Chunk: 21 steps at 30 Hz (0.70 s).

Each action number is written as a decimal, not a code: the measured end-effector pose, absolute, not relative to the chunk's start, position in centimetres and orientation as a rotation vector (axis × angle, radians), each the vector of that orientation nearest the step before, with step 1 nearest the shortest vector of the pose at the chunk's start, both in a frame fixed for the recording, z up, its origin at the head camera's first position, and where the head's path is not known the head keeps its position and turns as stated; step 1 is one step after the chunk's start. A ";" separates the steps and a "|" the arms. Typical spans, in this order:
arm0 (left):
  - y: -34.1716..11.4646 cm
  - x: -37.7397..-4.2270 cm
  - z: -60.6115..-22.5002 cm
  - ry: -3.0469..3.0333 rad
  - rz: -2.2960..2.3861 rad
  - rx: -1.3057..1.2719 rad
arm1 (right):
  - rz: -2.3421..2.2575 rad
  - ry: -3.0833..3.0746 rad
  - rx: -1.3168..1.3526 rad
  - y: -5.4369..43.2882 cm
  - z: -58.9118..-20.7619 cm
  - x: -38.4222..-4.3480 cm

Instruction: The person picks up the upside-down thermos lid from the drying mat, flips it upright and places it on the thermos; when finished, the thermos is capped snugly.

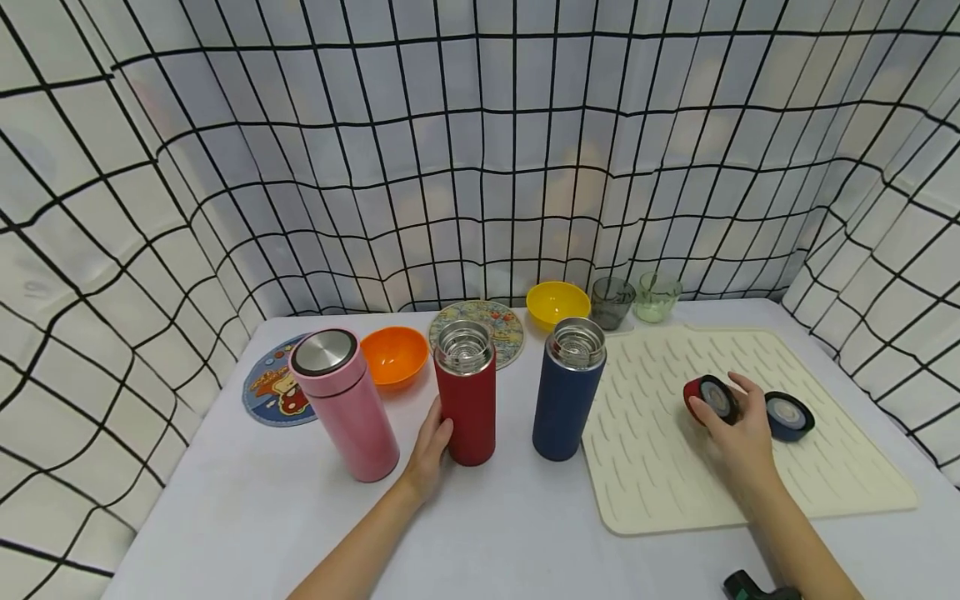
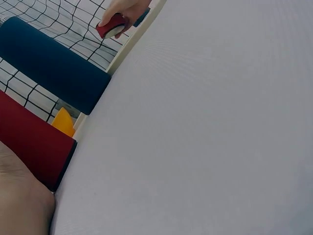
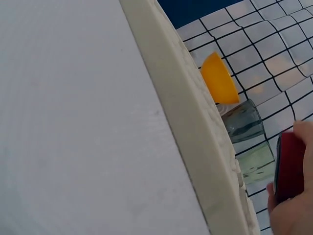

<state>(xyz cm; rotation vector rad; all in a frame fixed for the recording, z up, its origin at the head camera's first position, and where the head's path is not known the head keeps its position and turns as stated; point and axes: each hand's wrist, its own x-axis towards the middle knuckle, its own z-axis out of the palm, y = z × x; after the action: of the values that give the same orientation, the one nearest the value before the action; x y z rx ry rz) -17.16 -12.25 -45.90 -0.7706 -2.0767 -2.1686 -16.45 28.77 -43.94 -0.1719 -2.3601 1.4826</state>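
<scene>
Read all clock positions from the red bottle, with 12 o'clock at the far table edge. A white fabric screen with black grid lines [image 1: 450, 125] stands behind the white-covered table [image 1: 510, 537]. At 3 o'clock lies a cream rectangular ridged mat [image 1: 645, 487].

Three tall cylindrical bottles stand upright. The red bottle with an exposed steel mouth [image 1: 468, 412] is beside your left hand [image 1: 427, 454]; your thumb lies against its front and your fingers curve partly out of sight behind it, gripping its 9 o'clock side. The navy-blue bottle with an exposed steel mouth [image 1: 566, 408] is at 3 o'clock. The pink bottle with a steel-topped lid [image 1: 352, 417] is at 9 o'clock.

A round patterned placemat [image 1: 510, 333] lies at 12 o'clock; a round blue picture placemat [image 1: 262, 404] at 10. The orange bowl [image 1: 397, 385] sits at 11, the yellow bowl [image 1: 555, 307] at 1. Beside the yellow bowl stand a grey glass cup [image 1: 611, 304] and a green glass cup [image 1: 657, 302].

Your right hand [image 1: 741, 429], thumb and fingers parted by one lid's width, pinches the red-and-black round lid [image 1: 711, 398], tilted above the mat. The blue-and-black round lid [image 1: 789, 417] lies on the mat at that lid's 3 o'clock.
</scene>
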 end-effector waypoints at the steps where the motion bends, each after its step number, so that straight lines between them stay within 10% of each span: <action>1: -12.2 -17.1 -45.9 -2.086 -2.161 -0.764 | 1.501 -2.358 -0.151 28.6 -43.7 -16.4; 21: -12.5 -17.1 -46.1 -2.098 -2.180 -0.748 | 1.861 -1.962 0.590 21.8 -35.1 -13.7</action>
<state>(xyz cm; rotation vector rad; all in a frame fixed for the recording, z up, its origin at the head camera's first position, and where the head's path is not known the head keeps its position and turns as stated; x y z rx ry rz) -17.09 -12.52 -46.12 -0.7476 -2.0982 -2.1800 -13.66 21.84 -35.11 0.5901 -1.9621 1.8607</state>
